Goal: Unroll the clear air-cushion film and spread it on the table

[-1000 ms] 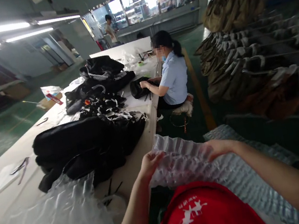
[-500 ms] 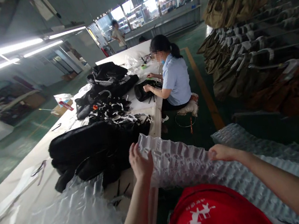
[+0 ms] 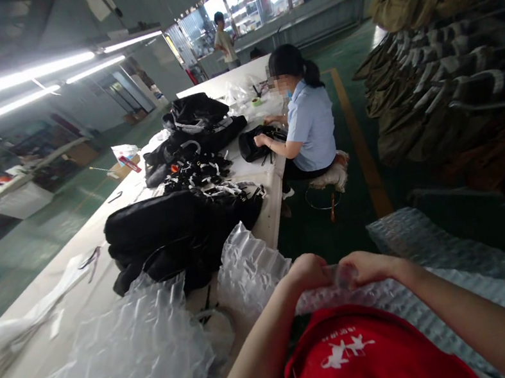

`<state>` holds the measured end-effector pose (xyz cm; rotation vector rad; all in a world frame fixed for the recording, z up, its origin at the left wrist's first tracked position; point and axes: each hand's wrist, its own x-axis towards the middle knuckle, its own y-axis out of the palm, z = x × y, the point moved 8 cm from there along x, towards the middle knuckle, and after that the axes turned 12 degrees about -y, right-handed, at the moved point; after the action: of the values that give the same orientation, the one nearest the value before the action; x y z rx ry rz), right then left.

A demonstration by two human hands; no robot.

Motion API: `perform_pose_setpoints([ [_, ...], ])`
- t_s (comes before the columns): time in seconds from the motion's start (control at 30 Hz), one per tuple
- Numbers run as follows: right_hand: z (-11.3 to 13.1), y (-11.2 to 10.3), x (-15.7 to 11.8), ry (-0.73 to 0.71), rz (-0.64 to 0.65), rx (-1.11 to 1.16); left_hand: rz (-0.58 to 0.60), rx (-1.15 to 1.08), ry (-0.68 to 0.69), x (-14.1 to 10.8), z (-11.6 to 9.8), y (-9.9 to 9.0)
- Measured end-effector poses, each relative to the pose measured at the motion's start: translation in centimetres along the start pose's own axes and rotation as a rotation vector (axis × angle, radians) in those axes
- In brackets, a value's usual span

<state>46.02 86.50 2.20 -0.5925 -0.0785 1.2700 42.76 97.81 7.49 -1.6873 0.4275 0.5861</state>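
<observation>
A long strip of clear air-cushion wrap (image 3: pixel 251 267) runs from the table edge, across my front and off to the lower right. My left hand (image 3: pixel 312 270) is closed on it in front of my red apron (image 3: pixel 349 348). Close beside it, my right hand (image 3: pixel 367 268) grips the same strip, with a small gap of crumpled film between the two fists. The fingertips are mostly hidden. To the left, a separate piece of air-cushion wrap (image 3: pixel 126 361) lies on the white table (image 3: pixel 76 298).
Black bags (image 3: pixel 157 232) are piled on the table, with more black bags (image 3: pixel 195 114) farther back. A seated co-worker (image 3: pixel 311 117) handles a black bag (image 3: pixel 252 143). More wrap (image 3: pixel 437 241) lies at right, below hanging brown bags (image 3: pixel 432 72). Another person (image 3: pixel 224 41) stands far off.
My left hand has moved right, from the strip's end to beside my right hand, and has closed on the wrap. The strip's end has dropped against the table edge. The view has shifted left.
</observation>
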Motion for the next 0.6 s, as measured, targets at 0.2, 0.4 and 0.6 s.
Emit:
perform_pose_setpoints([
  [0.2,-2.3,0.2,0.1,0.018,-0.069,0.030,-0.079,-0.005,-0.005,-0.6,0.7,-1.7],
  [0.4,-3.4,-0.7,0.1,0.010,-0.096,0.046,-0.217,0.221,0.009,-1.5,0.5,-4.5],
  [0.6,-2.9,-1.1,0.3,-0.001,-0.069,0.016,-0.253,0.272,0.025,-1.9,0.5,-5.0],
])
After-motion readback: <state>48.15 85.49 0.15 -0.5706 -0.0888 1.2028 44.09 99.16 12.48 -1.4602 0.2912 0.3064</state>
